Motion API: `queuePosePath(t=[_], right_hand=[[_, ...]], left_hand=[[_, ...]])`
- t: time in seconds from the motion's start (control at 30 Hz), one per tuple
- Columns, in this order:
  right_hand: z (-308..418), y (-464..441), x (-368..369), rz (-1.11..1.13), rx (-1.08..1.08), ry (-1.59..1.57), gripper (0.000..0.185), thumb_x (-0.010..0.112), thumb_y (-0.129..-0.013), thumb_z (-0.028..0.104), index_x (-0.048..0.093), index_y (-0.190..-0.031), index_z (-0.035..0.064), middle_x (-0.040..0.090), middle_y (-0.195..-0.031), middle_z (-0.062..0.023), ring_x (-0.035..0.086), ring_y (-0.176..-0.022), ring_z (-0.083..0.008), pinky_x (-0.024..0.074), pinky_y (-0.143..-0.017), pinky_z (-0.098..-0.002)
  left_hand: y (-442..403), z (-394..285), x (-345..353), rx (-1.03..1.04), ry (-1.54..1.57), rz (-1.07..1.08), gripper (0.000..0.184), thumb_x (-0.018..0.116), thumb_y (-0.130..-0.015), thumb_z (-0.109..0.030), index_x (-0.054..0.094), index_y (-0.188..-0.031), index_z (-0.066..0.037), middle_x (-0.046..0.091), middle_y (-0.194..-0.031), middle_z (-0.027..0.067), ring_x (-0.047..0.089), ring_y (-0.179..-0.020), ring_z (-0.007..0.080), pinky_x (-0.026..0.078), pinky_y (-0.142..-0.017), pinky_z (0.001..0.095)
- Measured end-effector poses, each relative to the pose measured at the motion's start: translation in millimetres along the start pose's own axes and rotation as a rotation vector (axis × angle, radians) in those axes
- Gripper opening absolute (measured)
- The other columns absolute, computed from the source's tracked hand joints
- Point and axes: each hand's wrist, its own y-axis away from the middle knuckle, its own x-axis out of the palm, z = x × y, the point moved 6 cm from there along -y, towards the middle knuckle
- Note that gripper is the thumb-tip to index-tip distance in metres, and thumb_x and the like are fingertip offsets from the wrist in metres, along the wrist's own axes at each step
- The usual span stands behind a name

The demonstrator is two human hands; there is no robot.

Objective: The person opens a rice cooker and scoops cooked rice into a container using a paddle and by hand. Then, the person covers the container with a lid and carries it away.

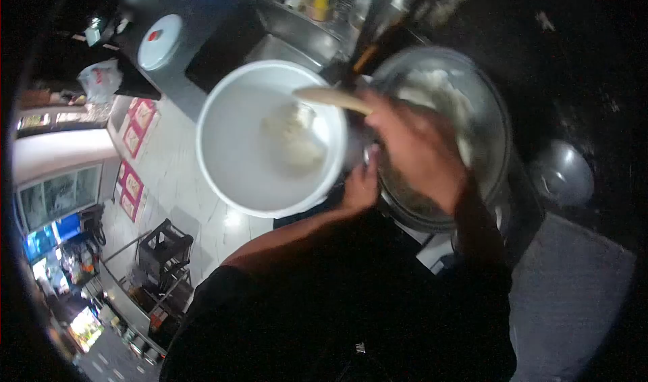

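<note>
A wide white pot [219, 152] sits left of centre with a pale, lumpy, rice-like food [297, 142] at its bottom. My left hand [361, 187] is closed at the pot's right side, where a dark handle seems to be; the grip is partly hidden. In my right hand [422, 154], blurred by motion, is a wooden spoon [331, 97]. Its flat end points left over the white pot's rim. Beneath my right hand stands a large metal pot [496, 112] with white food [432, 88] inside, partly covered by the hand and forearm.
A steel sink [304, 34] lies behind the white pot. On the dark counter at left rests a white lid [160, 42] with a red knob. To the right are a small metal bowl [563, 173] and a grey cloth or mat [574, 281]. A black stool [164, 250] stands on the floor.
</note>
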Motion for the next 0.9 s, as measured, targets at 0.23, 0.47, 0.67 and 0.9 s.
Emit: queuePosePath(t=[0.23, 0.47, 0.67, 0.9], right_hand=[[-169.6, 156.7, -48.3, 0.217, 0.340, 0.611, 0.024, 0.067, -0.079, 0.023, 0.068, -0.101, 0.0126, 0.067, -0.074, -0.0132, 0.069, -0.073, -0.0309, 0.0533, -0.068, -0.0484], [-229.4, 235.7, 25.2, 0.503, 0.267, 0.666, 0.024, 0.073, -0.070, 0.030, 0.071, -0.088, 0.0142, 0.067, -0.074, -0.0113, 0.069, -0.074, -0.0288, 0.0534, -0.066, -0.0466], [-258.0, 246.2, 39.0, 0.370, 0.431, 0.454, 0.028, 0.074, -0.070, 0.038, 0.071, -0.082, 0.0130, 0.066, -0.074, -0.0141, 0.066, -0.073, -0.0336, 0.0525, -0.069, -0.0464], [-259.5, 243.6, 72.0, 0.430, 0.403, -0.151, 0.026, 0.066, -0.085, 0.036, 0.074, -0.084, 0.0120, 0.069, -0.081, -0.0119, 0.067, -0.075, -0.0286, 0.0500, -0.072, -0.0403]], left_hand=[[5.2, -14.9, 6.4, -0.049, -0.063, -0.110, 0.027, 0.064, -0.089, -0.027, 0.062, -0.086, 0.000, 0.063, -0.071, 0.0081, 0.059, -0.069, 0.0186, 0.047, -0.069, 0.0353], [13.3, -58.1, 3.3, 0.137, 0.464, -0.257, 0.020, 0.064, -0.082, -0.011, 0.058, -0.098, 0.000, 0.060, -0.078, 0.0039, 0.056, -0.070, 0.0162, 0.046, -0.069, 0.0311], [-29.9, 37.0, 26.3, 0.113, 0.506, -0.061, 0.018, 0.061, -0.082, -0.006, 0.055, -0.098, 0.000, 0.056, -0.078, 0.0013, 0.052, -0.068, 0.0139, 0.043, -0.065, 0.0288], [-24.0, 29.2, 19.1, 0.321, 0.347, -0.201, 0.016, 0.062, -0.082, -0.007, 0.055, -0.095, 0.000, 0.053, -0.079, 0.0007, 0.051, -0.070, 0.0109, 0.041, -0.062, 0.0270]])
